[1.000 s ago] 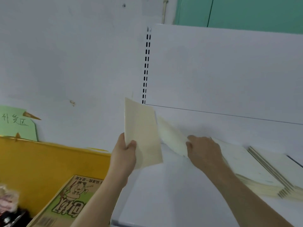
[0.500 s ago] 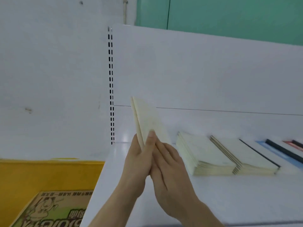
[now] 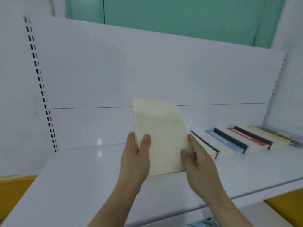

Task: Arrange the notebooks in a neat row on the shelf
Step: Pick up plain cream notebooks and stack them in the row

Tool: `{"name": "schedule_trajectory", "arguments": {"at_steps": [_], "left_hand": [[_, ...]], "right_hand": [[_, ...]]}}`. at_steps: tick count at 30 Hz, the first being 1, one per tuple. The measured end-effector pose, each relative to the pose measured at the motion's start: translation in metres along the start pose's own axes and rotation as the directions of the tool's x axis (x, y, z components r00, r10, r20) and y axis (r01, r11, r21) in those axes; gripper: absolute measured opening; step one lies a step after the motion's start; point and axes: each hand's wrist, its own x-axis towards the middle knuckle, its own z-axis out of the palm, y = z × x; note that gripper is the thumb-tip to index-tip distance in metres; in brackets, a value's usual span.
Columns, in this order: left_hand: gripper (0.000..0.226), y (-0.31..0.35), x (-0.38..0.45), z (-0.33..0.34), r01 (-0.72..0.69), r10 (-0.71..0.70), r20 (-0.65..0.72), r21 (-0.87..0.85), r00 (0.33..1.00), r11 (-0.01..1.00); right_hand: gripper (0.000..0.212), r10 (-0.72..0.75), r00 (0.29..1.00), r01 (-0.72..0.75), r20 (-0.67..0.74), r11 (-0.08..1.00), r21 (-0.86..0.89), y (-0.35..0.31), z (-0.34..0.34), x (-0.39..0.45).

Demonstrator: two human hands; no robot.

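cream notebook (image 3: 162,136) cover: faint marks only, no words to be read
blue notebook (image 3: 224,141) cover: pale lettering, blurred past reading
red notebook (image 3: 246,136) cover: pale lettering, blurred past reading
yellow notebook (image 3: 268,135) cover: no print to be made out
shelf (image 3: 82,185) and its back panel (image 3: 114,71): no label, number or sign to be read

Single head-worn view, close above the white shelf (image 3: 82,185), facing forward and down toward its back panel (image 3: 147,71).
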Motion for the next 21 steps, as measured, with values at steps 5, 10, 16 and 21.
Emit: {"name": "schedule_trajectory", "arguments": {"at_steps": [5, 10, 16, 21], "left_hand": [[0.021, -0.008, 0.018, 0.086, -0.109, 0.128, -0.020, 0.397, 0.992, 0.911], [0.027, -0.022, 0.055, 0.161, -0.015, 0.017, 0.004, 0.711, 1.000, 0.703], [0.039, -0.037, 0.095, 0.198, 0.016, -0.028, -0.003, 0.869, 1.000, 0.495], [0.039, -0.054, 0.103, 0.211, -0.067, 0.014, 0.065, 0.980, 0.998, 0.190]], "right_hand": [[0.055, -0.035, 0.999, 0.037, 0.020, 0.993, -0.116, 0.052, -0.061, 0.038], [0.053, -0.016, 0.988, 0.054, 0.154, 0.967, -0.247, 0.101, -0.099, 0.098], [0.047, -0.036, 0.951, 0.151, 0.308, 0.921, -0.359, 0.144, -0.104, 0.152], [0.023, -0.097, 0.928, 0.265, 0.359, 0.849, -0.457, 0.178, -0.083, 0.173]]}}
